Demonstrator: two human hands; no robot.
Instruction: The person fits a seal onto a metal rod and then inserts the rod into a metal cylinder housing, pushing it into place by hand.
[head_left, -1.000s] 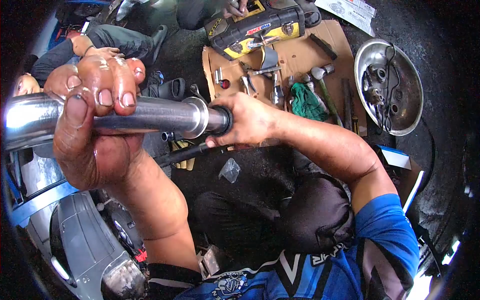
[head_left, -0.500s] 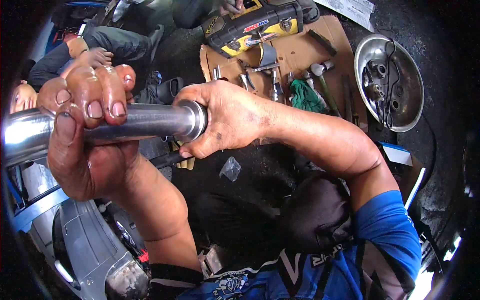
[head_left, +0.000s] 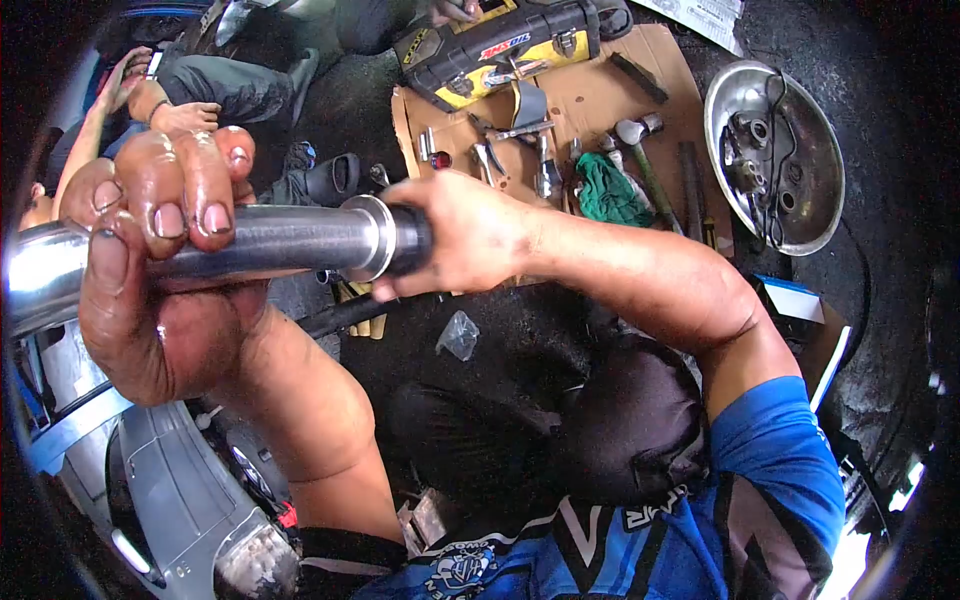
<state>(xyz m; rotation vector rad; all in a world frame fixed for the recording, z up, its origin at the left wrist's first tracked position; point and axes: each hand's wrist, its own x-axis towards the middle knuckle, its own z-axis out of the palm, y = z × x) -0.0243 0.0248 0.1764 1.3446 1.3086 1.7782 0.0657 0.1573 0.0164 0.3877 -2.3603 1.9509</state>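
Note:
A shiny metal tube [head_left: 290,240] with a raised collar at its right end lies nearly level across the left half of the head view. My left hand [head_left: 175,250], greasy and dark at the fingertips, is wrapped round the tube's middle, closed. At the collared end, my right hand [head_left: 455,235] has its fingers curled about a black ring-shaped part [head_left: 408,240]. This part sits against or just beyond the collar; I cannot tell whether it is inside the tube. Its far side is hidden by my right hand, whose fingertips are slightly blurred.
Beyond my hands, a cardboard sheet [head_left: 590,110] bears a black-and-yellow toolbox [head_left: 500,50], a hammer [head_left: 640,150], pliers [head_left: 488,155] and a green cloth [head_left: 610,190]. A metal basin [head_left: 835,150] holds parts at right. Another person's legs [head_left: 235,85] are at upper left.
My right hand has drawn slightly right from the tube's end, and the black ring-shaped part now shows beside the collar. My left hand keeps its grip, shifted slightly left in view.

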